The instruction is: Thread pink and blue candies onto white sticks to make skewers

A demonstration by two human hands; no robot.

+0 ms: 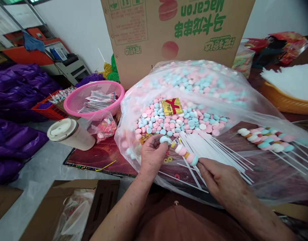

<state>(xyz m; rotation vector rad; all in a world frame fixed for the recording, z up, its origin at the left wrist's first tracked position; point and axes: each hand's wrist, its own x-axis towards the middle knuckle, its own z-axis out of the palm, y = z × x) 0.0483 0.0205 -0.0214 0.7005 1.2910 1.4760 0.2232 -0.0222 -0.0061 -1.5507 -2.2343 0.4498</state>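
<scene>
My left hand [154,152] pinches a pale blue-white marshmallow [165,139] between thumb and fingertips. In my right hand [216,175] is a marshmallow skewer [183,151], threaded with pink, white and blue pieces and yellow-orange rings. Its tip points toward the pinched marshmallow; whether they touch I cannot tell. Beyond my hands, loose marshmallows [191,123] spill from a large clear plastic bag [148,85]. A gold twist-tie packet [172,106] lies on them. White sticks [206,150] are fanned out beside my right hand. Finished-looking skewers [266,139] lie to the right.
A large cardboard box [148,36] stands behind the bag. Left are a pink basket [118,95] with flat packets, a lidded cup [80,135] and a small candy bag [105,129]. An orange basket [276,97] is at right. An open carton [48,204] sits below left.
</scene>
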